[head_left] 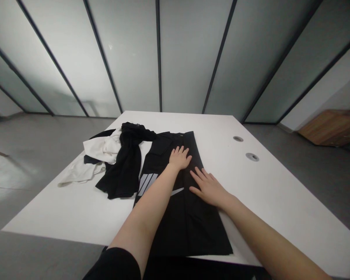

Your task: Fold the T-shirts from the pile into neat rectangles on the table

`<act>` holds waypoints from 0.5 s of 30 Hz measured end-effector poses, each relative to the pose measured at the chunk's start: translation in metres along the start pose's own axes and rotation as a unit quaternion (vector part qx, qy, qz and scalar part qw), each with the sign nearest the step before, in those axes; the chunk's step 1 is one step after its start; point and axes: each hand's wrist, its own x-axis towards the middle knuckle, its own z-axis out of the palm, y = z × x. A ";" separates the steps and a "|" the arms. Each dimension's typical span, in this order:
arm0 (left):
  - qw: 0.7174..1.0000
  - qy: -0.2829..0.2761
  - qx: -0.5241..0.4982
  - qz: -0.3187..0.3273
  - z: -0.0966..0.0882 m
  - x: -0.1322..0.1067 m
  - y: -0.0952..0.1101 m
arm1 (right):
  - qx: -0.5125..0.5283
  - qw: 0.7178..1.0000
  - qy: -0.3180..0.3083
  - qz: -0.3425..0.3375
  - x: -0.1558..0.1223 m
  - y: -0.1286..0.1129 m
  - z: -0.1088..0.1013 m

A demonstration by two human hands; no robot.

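A black garment with white stripes (181, 210) lies flat along the white table (280, 186), reaching from the near edge toward the far side. My left hand (179, 157) rests on its upper part, palm down, fingers spread. My right hand (208, 188) lies flat on the cloth a little nearer and to the right, fingers stretched out. Neither hand holds anything.
A heap of black clothing (125, 167) and white clothing (100, 153) lies left of the flat garment. Two round cable holes (252, 156) sit in the tabletop at the right. A frosted glass wall stands behind, and a wooden cabinet (332, 126) is at far right.
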 end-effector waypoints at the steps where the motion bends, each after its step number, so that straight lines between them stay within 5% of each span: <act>1: 1.000 -0.004 -0.001 -0.009 0.000 0.002 0.001 | 0.004 1.000 -0.008 0.003 0.001 0.006 -0.003; 8: 0.998 -0.024 -0.010 -0.063 -0.002 0.011 0.004 | 0.036 0.998 -0.052 0.021 0.014 0.045 -0.012; 15: 0.995 0.087 -0.035 -0.045 -0.007 -0.001 0.001 | 0.049 0.997 -0.052 0.022 0.002 0.090 -0.023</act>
